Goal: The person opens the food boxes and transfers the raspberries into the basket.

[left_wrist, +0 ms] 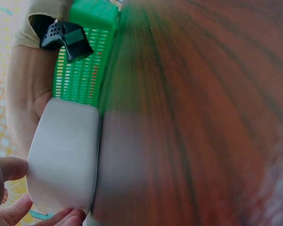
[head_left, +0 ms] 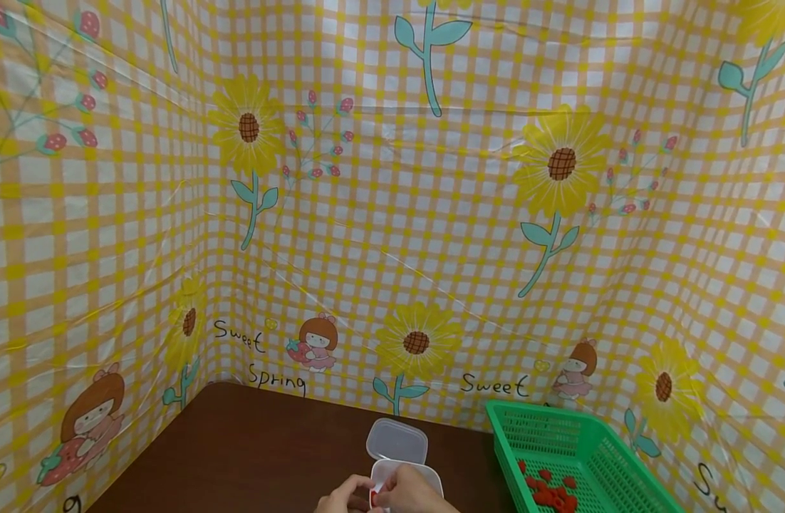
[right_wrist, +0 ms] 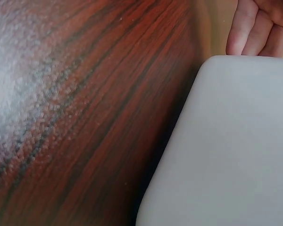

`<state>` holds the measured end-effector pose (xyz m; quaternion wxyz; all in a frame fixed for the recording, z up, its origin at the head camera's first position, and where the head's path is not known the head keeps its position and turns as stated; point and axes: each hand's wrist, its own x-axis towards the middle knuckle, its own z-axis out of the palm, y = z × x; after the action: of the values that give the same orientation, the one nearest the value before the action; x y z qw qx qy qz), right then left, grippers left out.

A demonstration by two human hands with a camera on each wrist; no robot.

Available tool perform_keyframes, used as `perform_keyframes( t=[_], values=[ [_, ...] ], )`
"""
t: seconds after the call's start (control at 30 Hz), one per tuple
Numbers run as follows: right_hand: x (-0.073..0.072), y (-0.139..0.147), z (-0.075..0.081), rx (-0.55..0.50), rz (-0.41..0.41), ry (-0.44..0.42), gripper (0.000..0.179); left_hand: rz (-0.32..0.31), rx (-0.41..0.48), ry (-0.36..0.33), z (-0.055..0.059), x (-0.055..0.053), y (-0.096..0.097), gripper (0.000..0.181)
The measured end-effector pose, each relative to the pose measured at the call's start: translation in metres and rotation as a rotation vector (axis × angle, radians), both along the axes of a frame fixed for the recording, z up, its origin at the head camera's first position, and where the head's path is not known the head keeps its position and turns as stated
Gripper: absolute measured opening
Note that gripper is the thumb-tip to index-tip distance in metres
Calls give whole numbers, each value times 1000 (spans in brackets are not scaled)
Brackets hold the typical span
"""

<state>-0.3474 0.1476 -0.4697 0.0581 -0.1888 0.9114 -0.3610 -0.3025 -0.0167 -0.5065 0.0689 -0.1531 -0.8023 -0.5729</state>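
Observation:
A white plastic container [head_left: 429, 476] stands at the table's front, its smooth side wall [left_wrist: 66, 150] filling part of both wrist views. My left hand [head_left: 346, 494] holds the container's near left corner; in the left wrist view its thumb side meets the rim and other fingers [left_wrist: 73, 219] touch the wall. Over the container's opening, my right hand [head_left: 408, 491] has its fingers curled down, with the fingertips at a small red piece [head_left: 375, 496]. The piece's shape is mostly hidden. Behind the container lies a translucent lid [head_left: 397, 442].
A green slotted basket [head_left: 509, 456] sits at the right with several small red pieces [head_left: 549, 493] inside. Dark brown wood grain covers the table [head_left: 251, 449]. A checked, flower-printed sheet [head_left: 392, 214] hangs round the back and sides.

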Motion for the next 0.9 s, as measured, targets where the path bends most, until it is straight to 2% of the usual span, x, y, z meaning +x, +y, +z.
perform_keyframes(
  t=[0.23,0.47,0.63,0.73,0.9],
  values=[
    [-1,0,-1,-20,12,-27,10,-16,-15,-14,1,0,-2,41],
    [-3,3,3,-12,15,-23,8,-6,-48,-16,2,-2,-2,43],
    [-8,7,9,11,15,-12,9,-43,-39,-44,4,-3,-4,42],
    [-10,9,14,-2,3,-47,9,-40,-37,-53,4,-2,-3,39],
    [-10,14,22,-75,-38,-161,6,-6,-39,-39,4,-1,0,36]
  ],
)
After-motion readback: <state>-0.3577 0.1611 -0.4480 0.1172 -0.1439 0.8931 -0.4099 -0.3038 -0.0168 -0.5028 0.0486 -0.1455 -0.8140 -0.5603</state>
